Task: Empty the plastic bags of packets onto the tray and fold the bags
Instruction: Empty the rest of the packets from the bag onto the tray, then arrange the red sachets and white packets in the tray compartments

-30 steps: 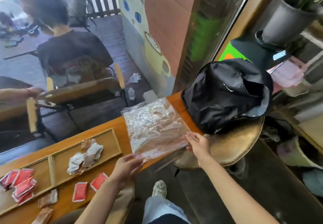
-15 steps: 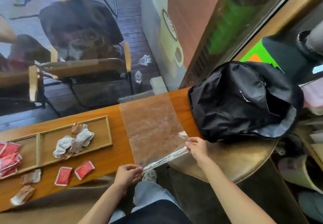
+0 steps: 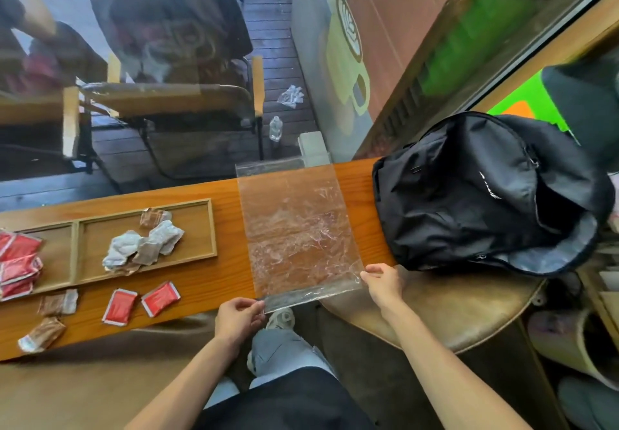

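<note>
- Fingers of the left hand (image 3: pixel 238 318) are pinching the near left corner of a clear, crinkled plastic bag (image 3: pixel 296 228); fingers of the right hand (image 3: pixel 383 282) are pinching its near right corner.
- Bag is lying flat and stretched across the brown wooden counter (image 3: pixel 214 278), its far edge overhanging.
- Shallow wooden tray (image 3: pixel 211 228) is sitting left of the bag, holding white and brown packets (image 3: pixel 142 245).
- Two red packets (image 3: pixel 140 304) are lying loose on the counter, near the tray.
- Black fabric backpack (image 3: pixel 482 195) is resting right of the bag.

Far left of the fingers, the tray (image 3: pixel 147 273) and its red packets (image 3: pixel 18 267) run off the picture's edge; packet print is unreadable.
</note>
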